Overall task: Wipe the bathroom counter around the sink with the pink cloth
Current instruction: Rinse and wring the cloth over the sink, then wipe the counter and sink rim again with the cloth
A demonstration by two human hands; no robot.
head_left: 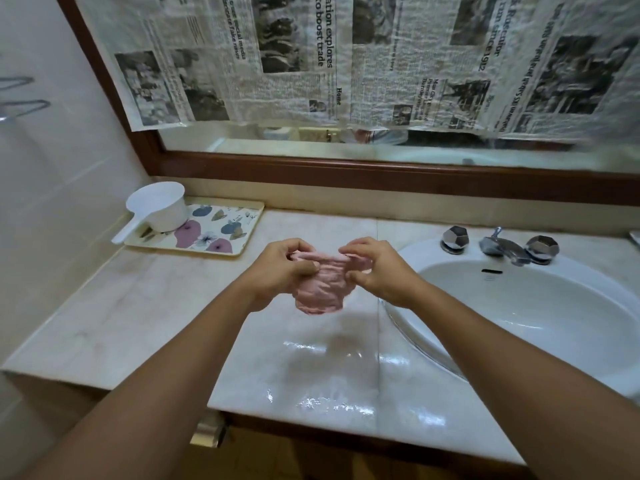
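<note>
The pink cloth [322,289] hangs bunched and crumpled in the air above the marble counter [149,306], just left of the white sink [540,306]. My left hand [280,271] pinches its upper left edge and my right hand [377,268] pinches its upper right edge. The cloth's lower part droops between both hands, clear of the counter. The counter below and in front of the cloth shines wet.
A floral tray [221,233] with a white plastic scoop [159,209] on it sits at the back left. The chrome faucet [502,247] and two knobs stand behind the sink basin. A wood-framed mirror covered with newspaper [346,64] lines the back wall.
</note>
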